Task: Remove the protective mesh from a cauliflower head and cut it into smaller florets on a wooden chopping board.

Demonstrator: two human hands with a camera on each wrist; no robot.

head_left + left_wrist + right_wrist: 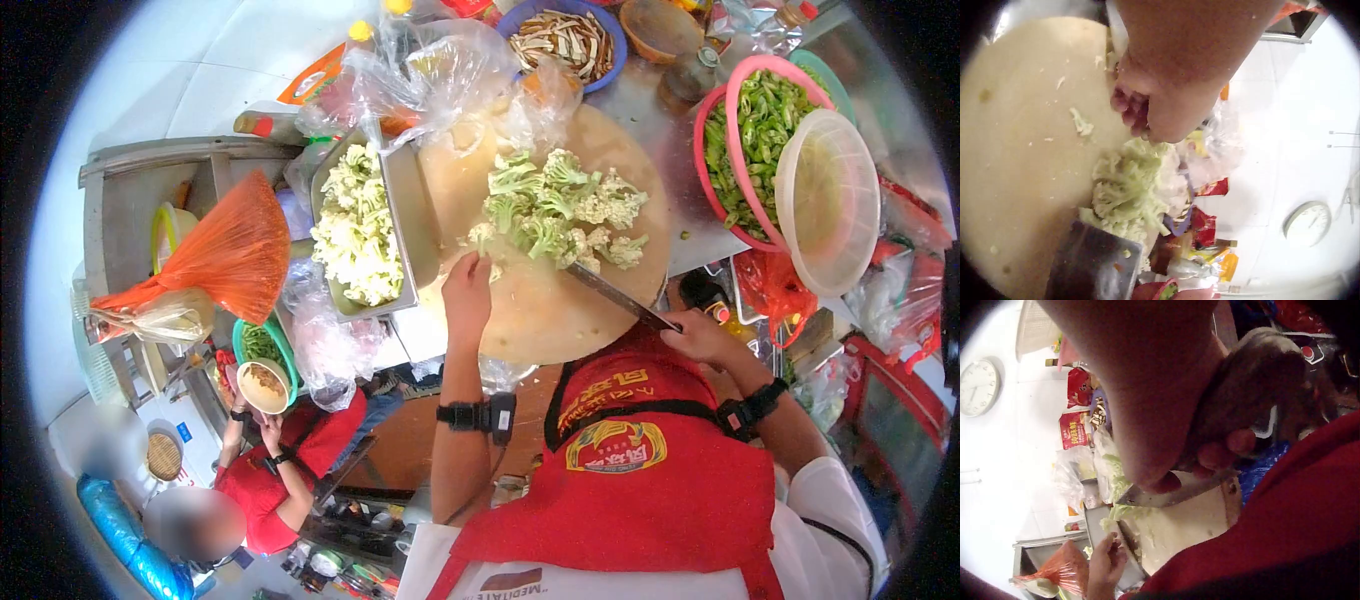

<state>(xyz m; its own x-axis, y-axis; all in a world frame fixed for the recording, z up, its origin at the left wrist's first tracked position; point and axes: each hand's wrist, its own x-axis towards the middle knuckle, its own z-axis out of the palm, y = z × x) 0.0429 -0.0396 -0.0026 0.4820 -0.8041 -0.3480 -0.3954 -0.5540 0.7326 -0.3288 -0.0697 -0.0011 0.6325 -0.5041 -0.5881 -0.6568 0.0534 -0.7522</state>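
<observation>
Cut cauliflower lies heaped on a round board. My left hand is at the board's left side, beside the metal tray, pinching a small floret at its fingertips. In the left wrist view the fingers of that hand are curled, and the pinch itself is mostly hidden. My right hand grips the handle of a cleaver; its blade reaches to the heap's lower edge. The right wrist view shows that hand from behind, with the blade beyond its fingers.
A metal tray of florets stands left of the board, with plastic bags behind. A blue bowl of sliced pieces is at the back. Pink baskets of green peppers stand right. Another person holds a bowl at lower left.
</observation>
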